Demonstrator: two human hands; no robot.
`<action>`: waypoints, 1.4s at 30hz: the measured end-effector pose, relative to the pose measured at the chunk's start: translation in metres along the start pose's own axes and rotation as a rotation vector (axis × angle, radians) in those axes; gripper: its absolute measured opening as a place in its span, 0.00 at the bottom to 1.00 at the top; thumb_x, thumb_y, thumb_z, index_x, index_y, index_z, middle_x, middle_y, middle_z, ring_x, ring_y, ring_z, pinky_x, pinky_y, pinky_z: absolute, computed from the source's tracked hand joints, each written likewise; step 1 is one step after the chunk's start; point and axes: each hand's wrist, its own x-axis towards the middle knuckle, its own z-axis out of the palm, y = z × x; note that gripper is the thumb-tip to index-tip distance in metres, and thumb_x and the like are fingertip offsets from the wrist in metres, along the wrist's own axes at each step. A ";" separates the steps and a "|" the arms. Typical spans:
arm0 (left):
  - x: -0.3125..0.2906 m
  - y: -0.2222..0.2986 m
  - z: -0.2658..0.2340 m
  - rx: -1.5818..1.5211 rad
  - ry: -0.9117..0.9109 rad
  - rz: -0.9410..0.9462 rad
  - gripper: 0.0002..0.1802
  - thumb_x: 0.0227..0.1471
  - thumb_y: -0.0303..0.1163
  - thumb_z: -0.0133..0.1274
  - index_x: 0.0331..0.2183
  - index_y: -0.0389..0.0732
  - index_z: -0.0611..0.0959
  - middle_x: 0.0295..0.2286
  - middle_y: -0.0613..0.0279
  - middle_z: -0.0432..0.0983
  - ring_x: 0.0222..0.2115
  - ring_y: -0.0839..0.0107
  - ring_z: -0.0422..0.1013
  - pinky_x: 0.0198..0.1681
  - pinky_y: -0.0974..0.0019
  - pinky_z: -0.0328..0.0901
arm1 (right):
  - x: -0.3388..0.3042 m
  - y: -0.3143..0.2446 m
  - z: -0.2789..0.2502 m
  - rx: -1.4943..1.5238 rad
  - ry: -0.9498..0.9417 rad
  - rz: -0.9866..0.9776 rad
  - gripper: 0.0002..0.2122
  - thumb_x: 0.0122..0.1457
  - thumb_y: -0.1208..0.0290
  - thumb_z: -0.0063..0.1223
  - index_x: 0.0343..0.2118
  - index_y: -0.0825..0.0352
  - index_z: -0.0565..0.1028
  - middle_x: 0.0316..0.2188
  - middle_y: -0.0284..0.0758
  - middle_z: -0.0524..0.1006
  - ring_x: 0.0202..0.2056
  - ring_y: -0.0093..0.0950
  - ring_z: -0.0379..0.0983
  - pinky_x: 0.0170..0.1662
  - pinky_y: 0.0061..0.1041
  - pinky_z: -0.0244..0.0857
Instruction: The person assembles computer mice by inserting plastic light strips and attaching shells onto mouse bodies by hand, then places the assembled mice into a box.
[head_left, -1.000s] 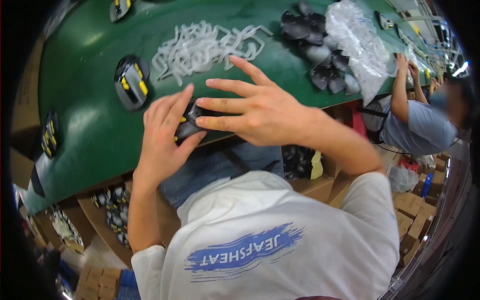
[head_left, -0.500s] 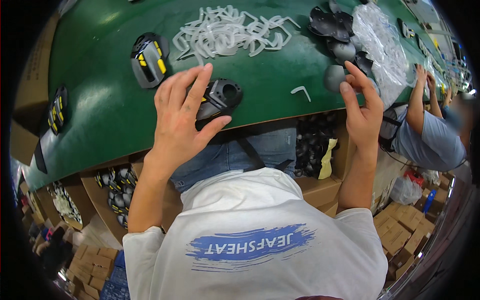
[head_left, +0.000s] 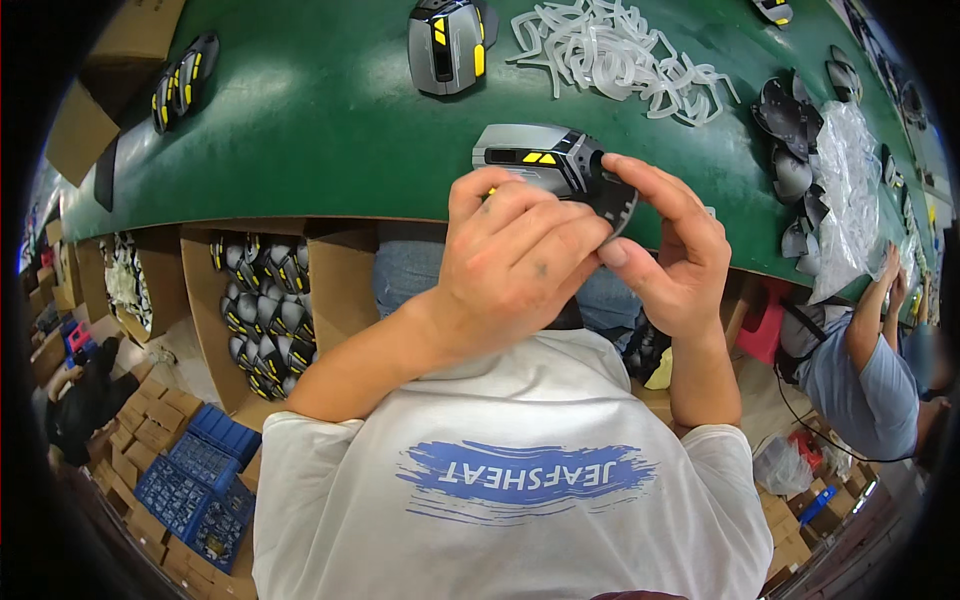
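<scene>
A grey, black and yellow plastic housing (head_left: 515,145) lies at the table's front edge. My left hand (head_left: 525,245) curls over its near side, fingers closed on it and partly hiding it. A dark curved shell (head_left: 617,200) sits against the housing's right end; whether it is fastened there I cannot tell. My right hand (head_left: 675,245) grips this shell between thumb and index finger. Beyond the hands lie another such housing (head_left: 445,50) and a pile of translucent white bent strips (head_left: 610,60).
Dark shells (head_left: 790,170) and a clear plastic bag (head_left: 845,200) lie on the green table (head_left: 320,130) at the right, near a co-worker's arms (head_left: 870,315). One more housing (head_left: 185,80) is far left. Below stands a carton (head_left: 195,300) of similar parts.
My right hand has come left from near the grey shells to the housing, now with a dark shell. My left hand has closed on the housing. The view has shifted left.
</scene>
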 end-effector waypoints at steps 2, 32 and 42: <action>0.001 -0.006 -0.001 0.029 -0.027 0.062 0.21 0.41 0.28 0.77 0.40 0.46 0.88 0.36 0.69 0.87 0.36 0.64 0.78 0.51 0.53 0.66 | 0.007 0.001 -0.006 -0.044 -0.058 -0.041 0.31 0.55 0.70 0.80 0.62 0.73 0.81 0.59 0.44 0.86 0.62 0.41 0.82 0.66 0.38 0.73; 0.015 -0.077 -0.020 -0.044 -0.345 -0.052 0.55 0.48 0.32 0.78 0.74 0.41 0.72 0.60 0.57 0.82 0.60 0.49 0.75 0.67 0.49 0.68 | 0.026 0.014 -0.002 -0.912 -0.320 -0.230 0.30 0.65 0.62 0.70 0.71 0.54 0.77 0.69 0.30 0.79 0.65 0.33 0.79 0.76 0.48 0.60; 0.019 -0.075 -0.012 -0.100 -0.304 -0.066 0.63 0.50 0.32 0.78 0.79 0.43 0.60 0.61 0.57 0.81 0.62 0.51 0.72 0.69 0.50 0.65 | 0.148 0.065 -0.005 -0.848 0.337 -0.720 0.22 0.76 0.70 0.55 0.70 0.66 0.73 0.62 0.43 0.74 0.60 0.42 0.70 0.65 0.41 0.62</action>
